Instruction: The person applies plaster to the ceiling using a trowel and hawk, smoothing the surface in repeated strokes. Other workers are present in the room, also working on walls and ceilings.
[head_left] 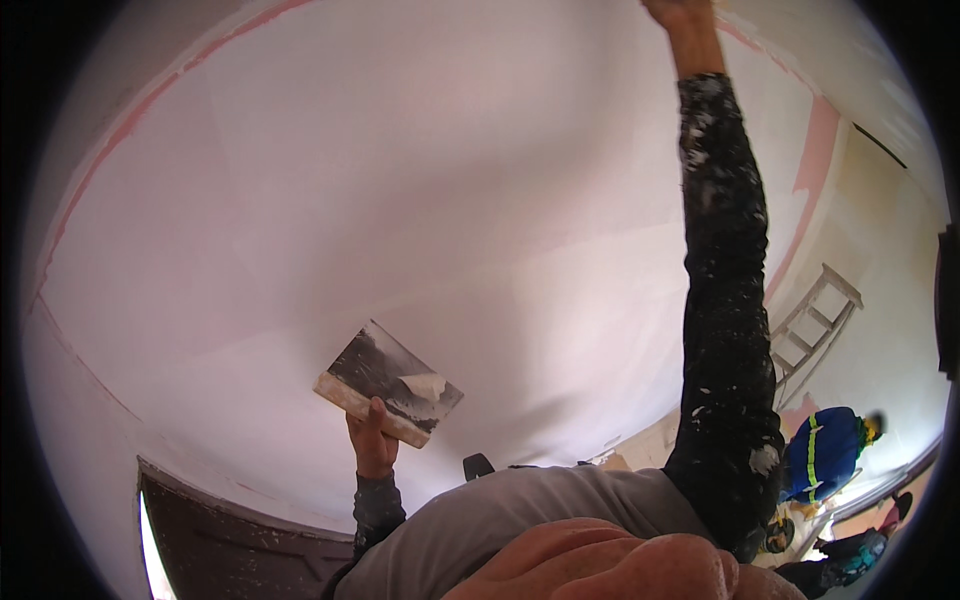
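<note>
My left hand (373,447) is closed on a plastering trowel (374,366), a broad rectangular dark metal blade with a pale, plaster-crusted edge where I grip it. The thumb lies over that edge. A lump of white plaster (424,387) sits on the blade's face. Stretched high up toward the wall, my right hand (688,14) is cut off by the upper rim of the view, so its fingers and anything in them are hidden. Its black sleeve is spattered with white. Before me spreads the wall (450,200), coated whitish over pink.
Pink strips run along the wall's far edges. To the right a stepladder (815,325) leans by another wall. Below it is a person in a blue jacket (825,452) with reflective bands, and another person (850,560) lower down. A dark brown door (225,540) stands at lower left.
</note>
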